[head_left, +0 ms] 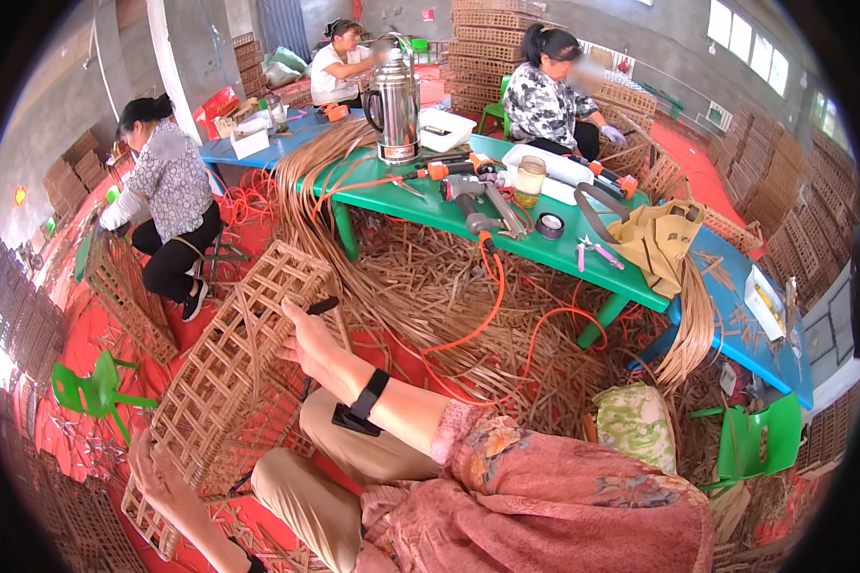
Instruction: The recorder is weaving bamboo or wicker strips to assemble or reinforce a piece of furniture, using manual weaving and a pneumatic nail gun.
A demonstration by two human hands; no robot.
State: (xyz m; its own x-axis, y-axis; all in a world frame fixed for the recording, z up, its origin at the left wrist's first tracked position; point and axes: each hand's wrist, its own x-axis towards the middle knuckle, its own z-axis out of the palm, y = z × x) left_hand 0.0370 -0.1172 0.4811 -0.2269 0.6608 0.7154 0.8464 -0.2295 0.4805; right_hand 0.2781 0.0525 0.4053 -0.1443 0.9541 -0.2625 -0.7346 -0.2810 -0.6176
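A tall open-weave basket [222,368] of brown flat strips leans at a slant in front of my knees. My left hand [167,487] lies along its lower left side, fingers stretched out against the weave. Near the upper right edge is my right hand [313,346], with fingers bent and a black wristband on the wrist. A short dark handle [323,306] sticks out beside the right fingers; the rest of that tool is hidden, so its kind does not show.
A green table [392,196] carries a steel flask [393,110], power tools [478,205], a jar [529,181], black tape [549,225] and pink-handled cutters [597,253]. An orange hose [500,296] hangs down to strip scraps [449,315]. Green chairs [91,390] and three other people are nearby.
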